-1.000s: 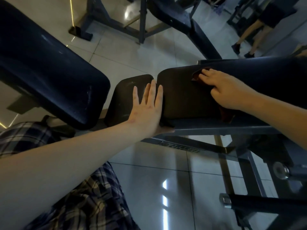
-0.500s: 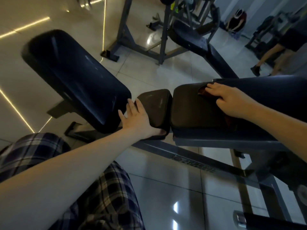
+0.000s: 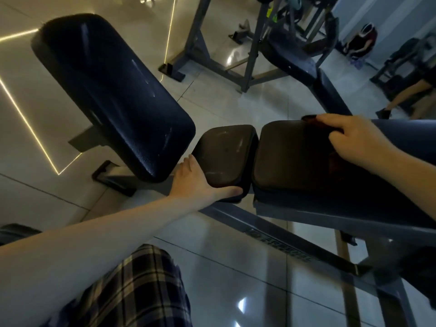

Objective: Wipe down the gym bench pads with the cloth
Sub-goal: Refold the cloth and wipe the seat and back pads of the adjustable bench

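1. Backrest pad (image 3: 113, 95) is standing tilted, at the left.
2. Long pad (image 3: 290, 159) is lying just beside the small pad (image 3: 224, 152).
3. Left hand (image 3: 195, 182) is gripping the small pad's near-left corner.
4. Right hand (image 3: 358, 138), fingers curled, is pressing the cloth (image 3: 312, 121) on the long pad's far edge.

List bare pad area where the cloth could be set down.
Free: top of the small pad, between the left hand and the larger pad; also the larger pad's half beside it, short of the right hand. Crowded: its far end, under that hand and the cloth.
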A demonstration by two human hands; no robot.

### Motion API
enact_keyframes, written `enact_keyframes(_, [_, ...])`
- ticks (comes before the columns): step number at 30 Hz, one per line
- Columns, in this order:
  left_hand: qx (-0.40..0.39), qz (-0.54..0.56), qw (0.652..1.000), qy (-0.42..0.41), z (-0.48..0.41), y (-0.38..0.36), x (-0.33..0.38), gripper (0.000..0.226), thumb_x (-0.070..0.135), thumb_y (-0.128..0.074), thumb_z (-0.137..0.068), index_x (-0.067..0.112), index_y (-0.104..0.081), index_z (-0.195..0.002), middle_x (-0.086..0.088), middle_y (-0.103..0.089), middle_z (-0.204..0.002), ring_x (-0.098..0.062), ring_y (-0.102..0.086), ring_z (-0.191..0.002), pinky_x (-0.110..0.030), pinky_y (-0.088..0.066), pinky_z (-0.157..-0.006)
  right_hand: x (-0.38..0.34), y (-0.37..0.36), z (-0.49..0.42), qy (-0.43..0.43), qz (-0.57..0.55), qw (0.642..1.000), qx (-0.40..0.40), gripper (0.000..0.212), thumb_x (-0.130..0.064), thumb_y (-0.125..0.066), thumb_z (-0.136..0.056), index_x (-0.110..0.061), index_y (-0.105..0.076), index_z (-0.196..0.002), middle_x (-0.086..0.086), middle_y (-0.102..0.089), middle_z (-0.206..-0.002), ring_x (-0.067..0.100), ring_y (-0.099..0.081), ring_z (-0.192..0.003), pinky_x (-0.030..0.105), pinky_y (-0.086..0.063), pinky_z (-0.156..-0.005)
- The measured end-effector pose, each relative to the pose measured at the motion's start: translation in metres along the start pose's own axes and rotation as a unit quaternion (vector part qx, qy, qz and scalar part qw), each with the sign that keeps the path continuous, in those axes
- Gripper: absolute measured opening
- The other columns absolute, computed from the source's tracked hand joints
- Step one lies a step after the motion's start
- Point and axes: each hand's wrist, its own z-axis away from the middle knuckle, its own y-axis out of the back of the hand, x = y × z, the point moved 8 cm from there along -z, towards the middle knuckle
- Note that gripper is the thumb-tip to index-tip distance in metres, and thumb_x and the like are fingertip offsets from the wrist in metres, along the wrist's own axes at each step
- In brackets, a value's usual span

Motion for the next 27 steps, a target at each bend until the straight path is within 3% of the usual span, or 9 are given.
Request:
enact_keyframes(2, [0.011,-0.004,1.0,-0.005,0.0,0.001,-0.001,0.159,0.097,-0.054,-0.031,0.007,-0.007,-0.154,-0.01,-0.02,-0.157,-0.029,-0.022,-0.145,-0.046,-0.027,-0.118,-0.008,-0.008,-0.015,-0.014,-0.027,0.999,0.025,0.049,-0.004,-0.039,-0.099,-0.024,-0.046,-0.143,0.01,-0.056,-0.132,0.01,-0.055,-0.078,0.025,-0.046,-0.072])
enact_keyframes(4, [0.002,-0.019,1.0,-0.003,-0.002,0.005,0.0,0.16,0.096,-0.054,-0.03,0.006,-0.007,-0.154,-0.012,-0.022,-0.156,-0.03,-0.024,-0.144,-0.045,-0.028,-0.118,-0.019,-0.022,-0.034,-0.021,-0.044,0.998,0.034,0.048,-0.005,-0.039,-0.099,-0.023,-0.045,-0.144,0.013,-0.057,-0.13,0.017,-0.058,-0.081,0.031,-0.05,-0.077])
enact_keyframes(8, [-0.044,-0.064,0.997,-0.01,-0.002,0.008,0.004,0.162,0.097,-0.045,-0.032,0.008,0.01,-0.155,-0.019,-0.013,-0.159,-0.036,-0.017,-0.146,-0.048,-0.022,-0.12,-0.075,-0.074,-0.058,0.049,-0.02,0.998,-0.024,0.049,-0.005,-0.041,-0.099,-0.022,-0.044,-0.145,0.011,-0.058,-0.128,0.01,-0.056,-0.086,0.02,-0.043,-0.07])
enact_keyframes(10, [-0.05,-0.076,0.996,-0.009,-0.002,0.005,0.004,0.157,0.097,-0.047,-0.04,0.011,0.019,-0.154,-0.021,-0.01,-0.16,-0.038,-0.014,-0.147,-0.05,-0.02,-0.119,-0.102,-0.111,-0.062,0.1,0.037,0.989,-0.104,0.052,-0.005,-0.04,-0.098,-0.023,-0.043,-0.146,0.008,-0.047,-0.145,0.018,-0.052,-0.119,0.026,-0.044,-0.091])
enact_keyframes(11, [-0.048,-0.085,0.995,-0.009,-0.004,0.004,0.004,0.155,0.097,-0.051,-0.045,0.012,0.021,-0.153,-0.022,-0.011,-0.159,-0.039,-0.015,-0.147,-0.052,-0.02,-0.119,-0.11,-0.129,-0.062,0.118,0.084,0.978,-0.148,0.053,-0.005,-0.039,-0.098,-0.023,-0.04,-0.148,0.006,-0.037,-0.154,0.021,-0.04,-0.135,0.031,-0.035,-0.108])
enact_keyframes(13, [-0.05,-0.109,0.993,-0.004,-0.008,0.005,0.005,0.155,0.095,-0.056,-0.049,0.012,0.023,-0.152,-0.023,-0.014,-0.158,-0.041,-0.017,-0.145,-0.054,-0.018,-0.119,-0.116,-0.153,-0.065,0.145,0.163,0.954,-0.205,0.054,-0.009,-0.038,-0.1,-0.023,-0.033,-0.151,0.002,-0.022,-0.161,0.022,-0.021,-0.147,0.033,-0.014,-0.119])
enact_keyframes(18, [-0.073,-0.141,0.987,0.001,-0.01,0.004,0.01,0.153,0.095,-0.054,-0.053,0.009,0.028,-0.15,-0.025,-0.006,-0.16,-0.042,-0.009,-0.148,-0.059,0.003,-0.119,-0.117,-0.164,-0.091,0.129,0.216,0.949,-0.19,0.049,-0.013,-0.037,-0.104,-0.018,-0.03,-0.152,0.006,-0.028,-0.158,0.028,-0.027,-0.143,0.036,-0.021,-0.115])
enact_keyframes(27, [-0.095,-0.158,0.983,-0.013,-0.002,0.001,0.011,0.142,0.098,-0.041,-0.06,0.009,0.019,-0.154,-0.026,0.013,-0.161,-0.041,0.013,-0.149,-0.062,0.012,-0.116,-0.13,-0.181,-0.121,0.073,0.228,0.958,-0.159,0.046,-0.003,-0.039,-0.098,-0.01,-0.043,-0.144,0.019,-0.045,-0.143,0.037,-0.044,-0.126,0.04,-0.038,-0.103])
